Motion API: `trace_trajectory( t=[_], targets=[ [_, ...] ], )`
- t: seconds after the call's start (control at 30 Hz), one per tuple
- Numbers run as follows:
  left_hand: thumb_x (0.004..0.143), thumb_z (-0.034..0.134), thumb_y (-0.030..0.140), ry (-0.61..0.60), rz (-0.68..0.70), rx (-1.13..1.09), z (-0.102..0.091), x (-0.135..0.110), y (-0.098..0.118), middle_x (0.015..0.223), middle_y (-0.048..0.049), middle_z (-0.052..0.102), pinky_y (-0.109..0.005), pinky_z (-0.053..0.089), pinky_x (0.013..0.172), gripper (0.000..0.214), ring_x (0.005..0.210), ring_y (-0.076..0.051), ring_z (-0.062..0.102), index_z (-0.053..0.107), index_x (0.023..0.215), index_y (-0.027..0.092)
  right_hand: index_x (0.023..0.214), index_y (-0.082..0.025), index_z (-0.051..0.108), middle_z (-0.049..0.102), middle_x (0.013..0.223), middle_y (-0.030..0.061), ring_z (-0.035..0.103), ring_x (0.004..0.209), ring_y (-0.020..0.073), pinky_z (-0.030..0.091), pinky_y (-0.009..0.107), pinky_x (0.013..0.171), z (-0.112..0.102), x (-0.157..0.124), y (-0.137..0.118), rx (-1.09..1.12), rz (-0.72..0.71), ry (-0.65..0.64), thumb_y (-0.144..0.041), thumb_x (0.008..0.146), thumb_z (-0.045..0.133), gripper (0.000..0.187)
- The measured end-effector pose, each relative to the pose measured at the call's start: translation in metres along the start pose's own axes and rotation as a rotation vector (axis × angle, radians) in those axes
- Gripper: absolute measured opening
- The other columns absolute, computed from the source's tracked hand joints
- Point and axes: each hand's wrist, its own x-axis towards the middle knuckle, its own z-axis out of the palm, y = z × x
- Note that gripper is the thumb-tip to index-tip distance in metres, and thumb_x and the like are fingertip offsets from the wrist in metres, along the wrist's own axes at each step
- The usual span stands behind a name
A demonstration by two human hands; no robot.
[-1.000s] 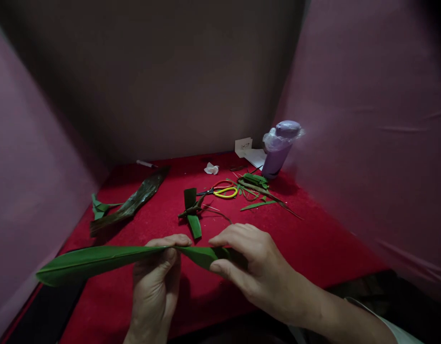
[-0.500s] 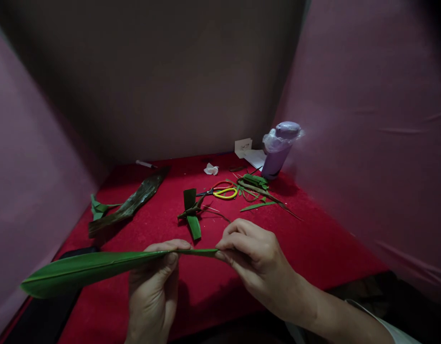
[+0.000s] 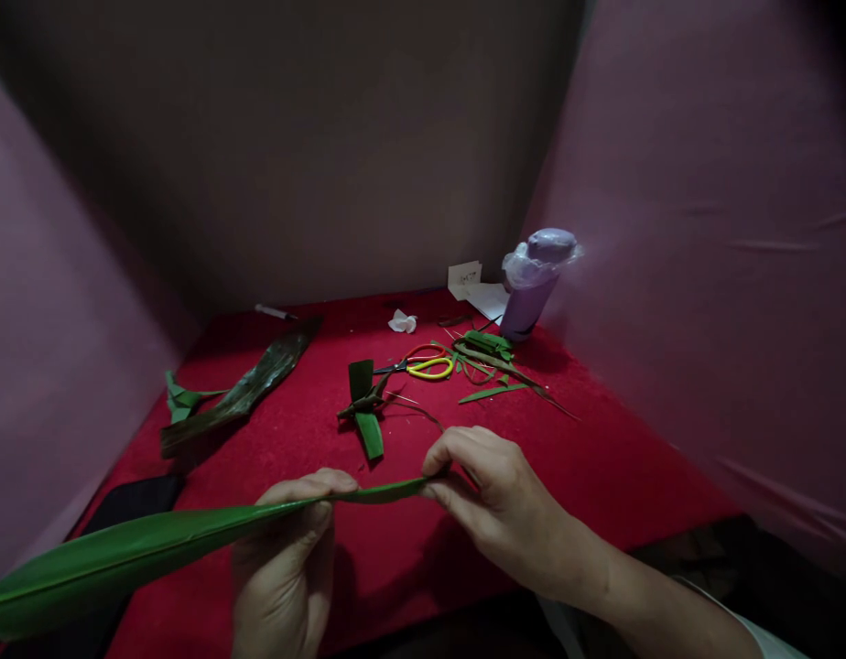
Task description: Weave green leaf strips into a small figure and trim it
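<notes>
A long green leaf [image 3: 127, 554] stretches from the left edge of the view to the middle, held above the red cloth. My left hand [image 3: 286, 558] pinches it partway along between thumb and fingers, where it narrows. At its thin right end, my right hand [image 3: 492, 503] grips the tip with closed fingers. Just beyond my hands lies a folded leaf figure [image 3: 365, 407] with two green blades crossing a brown twisted stem. Scissors [image 3: 423, 363] with one red and one yellow handle loop lie right behind it.
On the red table [image 3: 601, 458], leaf scraps [image 3: 492, 352] lie near a purple bottle [image 3: 533, 284] with plastic film. A dark leaf strip [image 3: 248, 394], a folded green leaf piece [image 3: 181, 398], a syringe-like tube [image 3: 273, 312], crumpled tissue [image 3: 402, 321] and a black phone-like slab [image 3: 131, 503] are also there.
The leaf has shifted left and its broad end dipped lower. My left hand has moved slightly left and down, and a longer stretch of leaf shows between my hands.
</notes>
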Motion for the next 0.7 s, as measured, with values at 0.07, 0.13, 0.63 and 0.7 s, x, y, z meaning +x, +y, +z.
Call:
trace_trajectory(
  t=[0.07, 0.13, 0.63, 0.7],
  targets=[
    [0.057, 0.084, 0.023, 0.004, -0.006, -0.004, -0.001, 0.000, 0.001, 0.069, 0.0035, 0.072, -0.024, 0.055, 0.075, 0.016, 0.070, -0.013, 0.066, 0.072, 0.067, 0.023, 0.081, -0.021, 0.059, 0.062, 0.077, -0.0011, 0.055, 0.076, 0.0146, 0.041, 0.027, 0.070, 0.000, -0.002, 0.001, 0.029, 0.014, -0.005, -0.006, 0.080, 0.062, 0.015],
    [0.056, 0.085, 0.024, 0.017, 0.004, -0.016, -0.002, 0.000, 0.003, 0.068, 0.0045, 0.072, -0.024, 0.055, 0.075, 0.016, 0.070, -0.013, 0.066, 0.072, 0.066, 0.024, 0.080, -0.020, 0.060, 0.061, 0.077, -0.0010, 0.055, 0.075, 0.0140, 0.041, 0.026, 0.069, -0.001, -0.004, 0.001, 0.070, 0.028, 0.005, -0.004, 0.079, 0.061, 0.016],
    [0.053, 0.086, 0.030, 0.104, -0.077, -0.080, -0.009, -0.006, 0.007, 0.067, 0.0087, 0.070, -0.027, 0.057, 0.078, 0.022, 0.070, -0.013, 0.065, 0.068, 0.063, 0.025, 0.066, -0.018, 0.058, 0.054, 0.069, -0.0022, 0.052, 0.066, 0.0113, 0.041, 0.024, 0.061, -0.003, -0.011, 0.004, 0.339, 0.031, 0.222, 0.001, 0.074, 0.062, 0.021],
    [0.054, 0.086, 0.028, 0.076, -0.054, -0.088, -0.007, -0.009, 0.008, 0.066, 0.0098, 0.069, -0.027, 0.056, 0.079, 0.021, 0.070, -0.012, 0.064, 0.067, 0.063, 0.026, 0.069, -0.018, 0.057, 0.054, 0.072, -0.0017, 0.052, 0.068, 0.0117, 0.041, 0.025, 0.063, -0.003, -0.013, 0.004, 0.316, -0.001, 0.228, 0.002, 0.075, 0.059, 0.021]
  ],
)
